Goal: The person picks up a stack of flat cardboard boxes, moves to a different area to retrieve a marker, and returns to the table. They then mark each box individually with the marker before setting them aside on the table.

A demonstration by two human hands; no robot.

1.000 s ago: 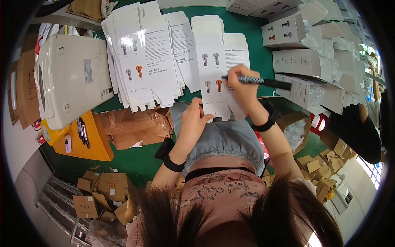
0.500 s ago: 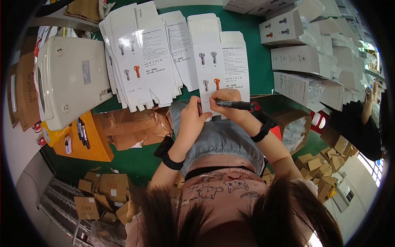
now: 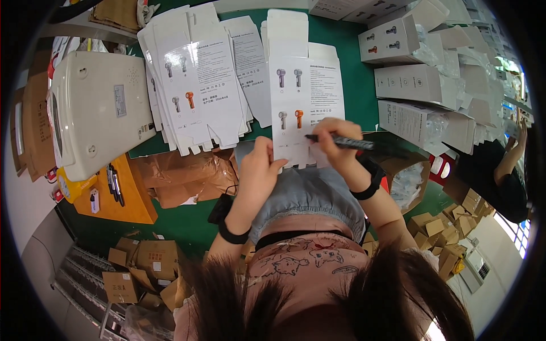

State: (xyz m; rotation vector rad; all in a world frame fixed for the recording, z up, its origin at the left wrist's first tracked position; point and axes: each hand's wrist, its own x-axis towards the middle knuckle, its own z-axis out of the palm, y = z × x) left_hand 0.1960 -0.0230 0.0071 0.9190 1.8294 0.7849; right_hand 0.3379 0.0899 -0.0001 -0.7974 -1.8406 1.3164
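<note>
The left hand (image 3: 260, 166) pinched the seven o'clock corner of a flat white box (image 3: 290, 96), which lay at one o'clock from that hand. The right hand (image 3: 336, 141), at the box's five o'clock, pinched a black marker (image 3: 357, 144). Other flat boxes (image 3: 199, 68) lay at nine o'clock.

Right hand (image 3: 341, 153) pinches while left hand (image 3: 259, 169) curls.
</note>
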